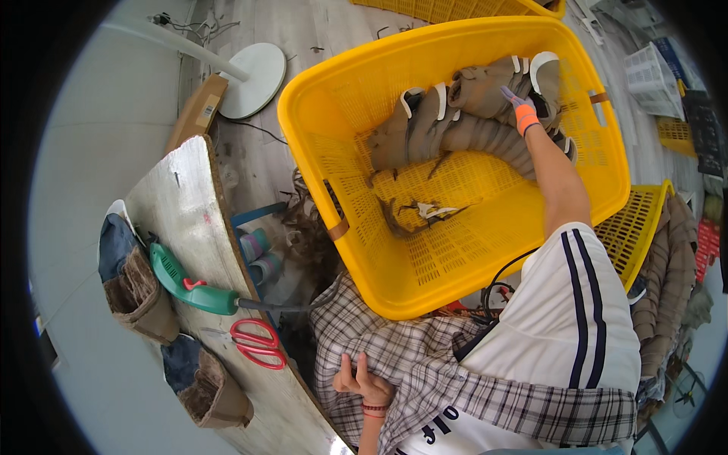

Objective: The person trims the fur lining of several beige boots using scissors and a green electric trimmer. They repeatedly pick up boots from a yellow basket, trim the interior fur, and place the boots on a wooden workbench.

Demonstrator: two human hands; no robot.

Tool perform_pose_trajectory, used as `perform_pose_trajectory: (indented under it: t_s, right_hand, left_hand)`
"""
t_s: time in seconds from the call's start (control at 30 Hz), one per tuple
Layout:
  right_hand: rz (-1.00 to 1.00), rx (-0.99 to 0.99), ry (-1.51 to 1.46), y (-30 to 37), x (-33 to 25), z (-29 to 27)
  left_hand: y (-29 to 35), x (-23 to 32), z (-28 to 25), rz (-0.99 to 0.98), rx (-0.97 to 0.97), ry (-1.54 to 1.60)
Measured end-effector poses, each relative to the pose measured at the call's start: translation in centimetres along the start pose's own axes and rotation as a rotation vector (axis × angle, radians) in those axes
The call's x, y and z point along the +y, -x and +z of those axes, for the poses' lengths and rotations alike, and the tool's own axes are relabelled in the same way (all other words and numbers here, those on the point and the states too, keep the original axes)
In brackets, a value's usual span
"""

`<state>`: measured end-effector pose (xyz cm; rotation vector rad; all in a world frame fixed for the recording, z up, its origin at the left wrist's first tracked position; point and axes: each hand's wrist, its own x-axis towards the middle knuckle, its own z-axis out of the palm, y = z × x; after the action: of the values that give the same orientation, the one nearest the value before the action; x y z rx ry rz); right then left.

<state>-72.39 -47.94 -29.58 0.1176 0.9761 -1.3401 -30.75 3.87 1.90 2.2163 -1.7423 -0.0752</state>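
Note:
My right hand [523, 111], in an orange and purple glove, reaches into a large yellow plastic basket [409, 299]. Its fingers are stretched out over nested brown shoe uppers [485, 136] with white edges, apparently touching them; no firm grip shows. My left hand [365, 385], bare with red bracelets at the wrist, rests on the plaid cloth [432, 356] over my lap. Its fingers are loosely bent and apart, with nothing visible in them. On the table at left lie two fur-lined brown uppers [140, 303], a green corded power tool [189, 284] and red-handled scissors [258, 343].
Brown scraps [402, 220] lie on the basket floor. The worn wooden table [182, 189] borders my left side. A white round stand base [258, 76] and cardboard box [199, 110] stand beyond it. At right, another yellow basket [633, 227] adjoins stacked brown pieces [667, 280].

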Motion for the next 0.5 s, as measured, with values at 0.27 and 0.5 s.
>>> perform_pose_trajectory:
  t_s: [0.27, 0.5]
  right_hand:
    - [0.013, 0.064, 0.965, 7.1, 10.4, 5.8]
    - [-0.288, -0.371, 1.384, 15.6, 12.0, 10.3]
  left_hand:
    - [0.6, 0.0, -0.2, -0.013, 0.013, 0.028]
    - [1.1, 0.2, 0.0, -0.055, 0.068, 0.067]
